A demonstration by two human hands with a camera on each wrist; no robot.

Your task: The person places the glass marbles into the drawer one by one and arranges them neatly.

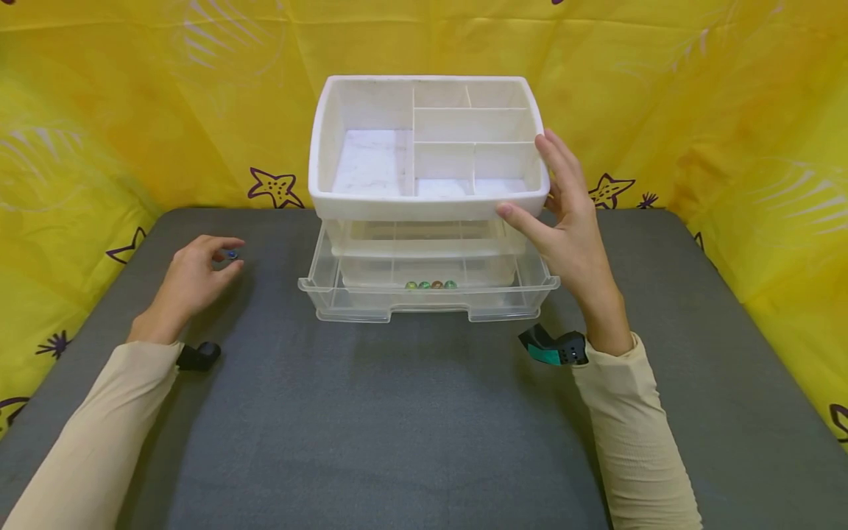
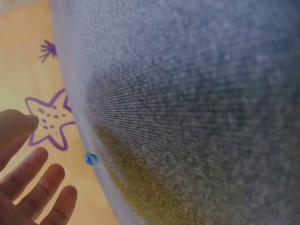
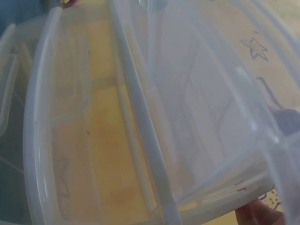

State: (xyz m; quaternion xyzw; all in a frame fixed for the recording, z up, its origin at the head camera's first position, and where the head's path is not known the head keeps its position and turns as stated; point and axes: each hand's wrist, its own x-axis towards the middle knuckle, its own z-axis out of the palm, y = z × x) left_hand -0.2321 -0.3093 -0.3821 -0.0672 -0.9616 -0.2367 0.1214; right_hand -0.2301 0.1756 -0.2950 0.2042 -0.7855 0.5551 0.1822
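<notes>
A white plastic drawer organizer [image 1: 427, 208] stands at the back middle of the table, with a divided tray on top. Its clear lower drawer [image 1: 351, 300] is pulled out and has several glass marbles [image 1: 437, 285] in it. My right hand [image 1: 573, 228] holds the right front corner of the top tray, thumb on the front rim and fingers along the right side. Left of the organizer, my left hand [image 1: 195, 272] is over the table, its thumb and fingers spread about a blue marble [image 2: 91, 158]. In the left wrist view the fingertips are apart from that marble.
A dark grey cloth covers the table [image 1: 397, 427]. Behind and at both sides hangs a yellow cloth [image 1: 165, 110] with starfish prints. Black wrist cameras [image 1: 556, 347] sit at both cuffs.
</notes>
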